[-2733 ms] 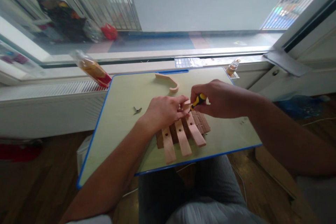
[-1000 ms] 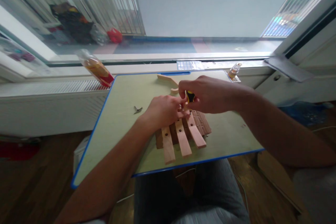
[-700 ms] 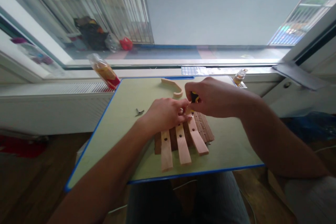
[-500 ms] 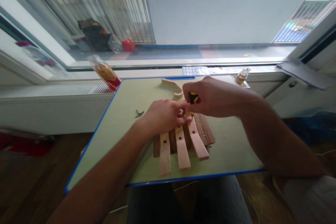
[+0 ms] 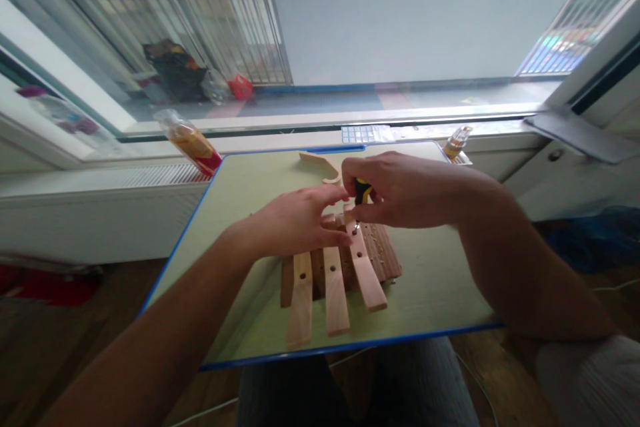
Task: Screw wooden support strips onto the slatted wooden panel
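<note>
My right hand (image 5: 377, 187) is closed around the black-and-yellow handle of a screwdriver (image 5: 362, 191). Its metal shaft points down at a hole in the rightmost pale wooden piece (image 5: 367, 273). Beside it, my left hand (image 5: 295, 220) has thumb and forefinger spread apart, the thumb tip close to that piece's left edge; whether it touches I cannot tell. Two similar pieces, a middle one (image 5: 337, 300) and a left one (image 5: 301, 307), lie alongside, their far ends partly hidden by my left hand. Under all three is a brown ridged wooden board (image 5: 383, 250) with small holes.
A curved wooden piece (image 5: 320, 163) lies toward the back of the blue-edged table (image 5: 430, 280). Bottles stand by the window, one at the left (image 5: 190, 143) and one at the right (image 5: 456, 142). A radiator (image 5: 100, 213) runs along the left wall.
My left fingers have spread and drawn back left from around the screwdriver tip. My right hand still grips the screwdriver. The whole view has shifted slightly.
</note>
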A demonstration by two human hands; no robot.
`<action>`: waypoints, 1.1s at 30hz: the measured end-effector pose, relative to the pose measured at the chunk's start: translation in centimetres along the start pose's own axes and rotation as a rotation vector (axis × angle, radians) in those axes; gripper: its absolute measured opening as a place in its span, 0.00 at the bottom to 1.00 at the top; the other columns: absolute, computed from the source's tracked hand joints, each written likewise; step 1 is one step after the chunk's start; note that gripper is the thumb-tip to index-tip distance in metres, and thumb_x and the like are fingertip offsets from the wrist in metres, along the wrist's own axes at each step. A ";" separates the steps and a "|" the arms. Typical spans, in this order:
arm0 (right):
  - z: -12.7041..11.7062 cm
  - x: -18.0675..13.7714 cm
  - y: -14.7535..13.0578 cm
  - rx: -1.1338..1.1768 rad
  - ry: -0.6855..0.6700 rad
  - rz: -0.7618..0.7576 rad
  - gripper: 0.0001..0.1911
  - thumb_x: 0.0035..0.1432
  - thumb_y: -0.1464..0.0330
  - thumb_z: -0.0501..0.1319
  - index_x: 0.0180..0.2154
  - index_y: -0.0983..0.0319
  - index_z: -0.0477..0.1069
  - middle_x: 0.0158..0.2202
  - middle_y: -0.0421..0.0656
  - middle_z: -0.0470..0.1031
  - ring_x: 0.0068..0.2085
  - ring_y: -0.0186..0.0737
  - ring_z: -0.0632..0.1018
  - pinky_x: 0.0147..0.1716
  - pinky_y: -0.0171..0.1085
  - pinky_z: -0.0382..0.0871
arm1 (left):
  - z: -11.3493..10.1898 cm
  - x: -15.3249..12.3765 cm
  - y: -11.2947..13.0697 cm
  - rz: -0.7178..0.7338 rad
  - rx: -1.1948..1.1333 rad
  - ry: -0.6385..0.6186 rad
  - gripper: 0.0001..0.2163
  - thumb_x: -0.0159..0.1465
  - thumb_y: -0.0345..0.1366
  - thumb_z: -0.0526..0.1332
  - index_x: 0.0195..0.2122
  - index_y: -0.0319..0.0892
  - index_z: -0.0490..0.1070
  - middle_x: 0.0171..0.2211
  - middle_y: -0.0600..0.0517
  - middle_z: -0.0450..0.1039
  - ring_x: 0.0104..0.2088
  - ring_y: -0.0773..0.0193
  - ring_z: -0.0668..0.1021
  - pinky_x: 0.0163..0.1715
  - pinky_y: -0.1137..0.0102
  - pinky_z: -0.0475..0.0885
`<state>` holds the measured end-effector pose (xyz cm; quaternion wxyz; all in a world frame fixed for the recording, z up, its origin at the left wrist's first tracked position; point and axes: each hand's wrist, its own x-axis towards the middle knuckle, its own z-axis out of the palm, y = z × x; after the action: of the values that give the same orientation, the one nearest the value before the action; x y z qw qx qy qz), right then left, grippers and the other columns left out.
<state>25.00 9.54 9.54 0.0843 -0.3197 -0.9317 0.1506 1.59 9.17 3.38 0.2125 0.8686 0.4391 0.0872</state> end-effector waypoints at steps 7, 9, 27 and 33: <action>-0.7 -0.2 0.4 0.000 -0.035 -0.034 0.05 0.64 0.71 0.64 0.42 0.60 0.70 0.34 0.41 0.77 0.32 0.36 0.72 0.31 0.38 0.57 | 0.5 1.8 -1.7 0.193 -0.447 0.042 0.23 0.65 0.46 0.76 0.60 0.51 0.81 0.59 0.50 0.84 0.61 0.50 0.83 0.66 0.53 0.74; -0.6 -0.1 0.4 -0.006 -0.040 -0.024 0.04 0.65 0.72 0.63 0.42 0.60 0.70 0.33 0.41 0.76 0.31 0.36 0.72 0.30 0.38 0.57 | 1.2 2.0 -2.2 0.176 -0.525 0.051 0.23 0.64 0.46 0.77 0.59 0.52 0.81 0.59 0.50 0.85 0.61 0.50 0.83 0.67 0.50 0.73; -0.1 0.5 0.1 -0.132 0.016 0.033 0.04 0.66 0.67 0.62 0.41 0.60 0.73 0.25 0.37 0.68 0.25 0.35 0.65 0.28 0.39 0.53 | 2.0 1.8 -2.2 0.194 -0.542 0.247 0.15 0.58 0.43 0.81 0.43 0.43 0.87 0.46 0.48 0.88 0.48 0.55 0.84 0.54 0.60 0.76; 0.3 0.8 0.2 -0.206 0.039 0.056 0.08 0.67 0.63 0.62 0.40 0.60 0.75 0.26 0.39 0.69 0.25 0.37 0.63 0.29 0.41 0.51 | 1.9 1.9 -1.8 0.290 -0.574 0.274 0.09 0.62 0.39 0.79 0.41 0.44 0.88 0.43 0.48 0.87 0.44 0.58 0.84 0.50 0.63 0.76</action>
<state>24.42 10.11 9.22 0.0652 -0.3554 -0.9311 0.0503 2.04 11.12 0.79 0.3726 0.8070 0.2934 0.3520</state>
